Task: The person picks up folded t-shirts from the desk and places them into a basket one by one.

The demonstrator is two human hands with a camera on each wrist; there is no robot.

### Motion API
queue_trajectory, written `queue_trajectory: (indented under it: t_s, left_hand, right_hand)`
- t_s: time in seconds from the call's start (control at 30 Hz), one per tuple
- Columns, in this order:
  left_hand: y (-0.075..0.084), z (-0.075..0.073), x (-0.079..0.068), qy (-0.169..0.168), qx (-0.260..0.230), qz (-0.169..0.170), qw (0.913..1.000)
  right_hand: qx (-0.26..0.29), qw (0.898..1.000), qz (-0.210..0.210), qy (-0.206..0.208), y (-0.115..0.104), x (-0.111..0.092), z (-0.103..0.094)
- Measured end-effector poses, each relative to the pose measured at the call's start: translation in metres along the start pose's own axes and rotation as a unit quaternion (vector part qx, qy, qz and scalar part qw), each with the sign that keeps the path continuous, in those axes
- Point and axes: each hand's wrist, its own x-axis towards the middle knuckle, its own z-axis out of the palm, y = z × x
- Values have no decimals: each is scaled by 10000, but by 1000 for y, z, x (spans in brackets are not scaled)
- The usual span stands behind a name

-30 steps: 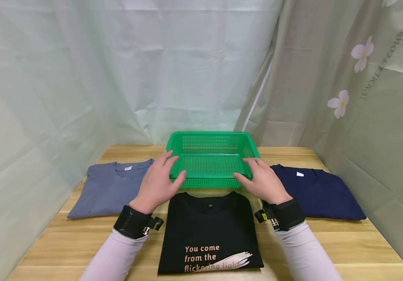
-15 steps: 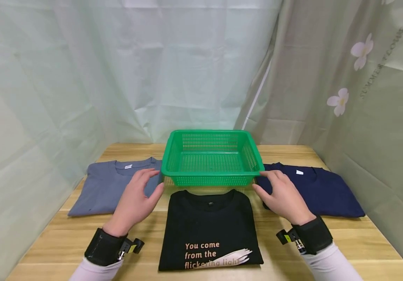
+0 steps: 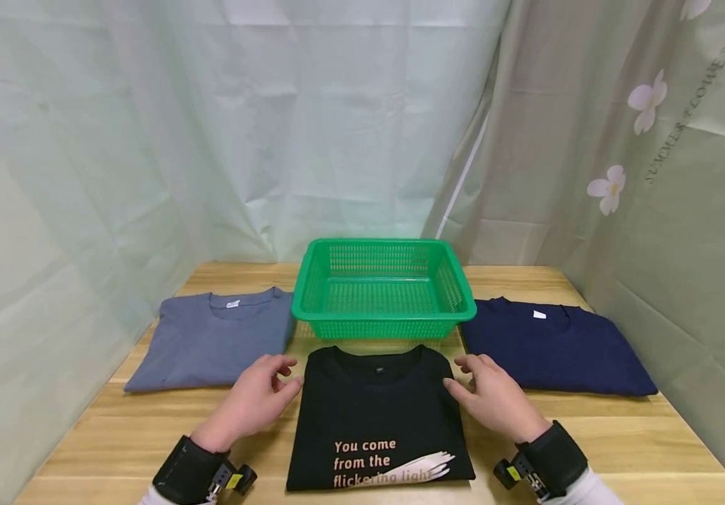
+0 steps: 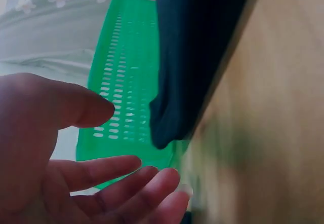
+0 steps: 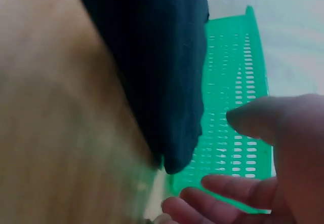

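Note:
A folded black T-shirt [image 3: 377, 407] with printed lettering lies on the table in front of a green plastic basket [image 3: 384, 328]. My left hand [image 3: 255, 400] is beside the shirt's upper left edge, fingers loosely bent and holding nothing. On the opposite side, my right hand [image 3: 495, 396] is near the upper right edge, its thumb close to the cloth. In the left wrist view the black T-shirt [image 4: 190, 57] stands apart from the thumb and fingers. The right wrist view likewise shows a gap between the shirt [image 5: 162, 82] and that hand.
A folded grey-blue T-shirt [image 3: 210, 344] lies left of the basket, a folded navy T-shirt [image 3: 558, 351] right of it. All rest on a wooden table [image 3: 90, 449]. Pale curtains [image 3: 349, 126] hang behind and along both sides.
Both hands have drawn back from the basket toward me, first spreading apart, then coming in beside the black T-shirt. The basket's front rim is now uncovered. The shirts stay put.

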Motion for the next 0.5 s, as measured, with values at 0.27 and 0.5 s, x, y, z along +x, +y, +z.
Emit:
queue_trajectory:
  t_s: [0.27,0.5]
  left_hand:
    - [-22,21,3,-222,-257,153,9993]
    - [11,19,0,-874,-1349,-1284,9786]
  right_hand:
    - [67,9992,353,-162,-1,-4,9]
    - [795,9910,931,-541,-10,-6,14]
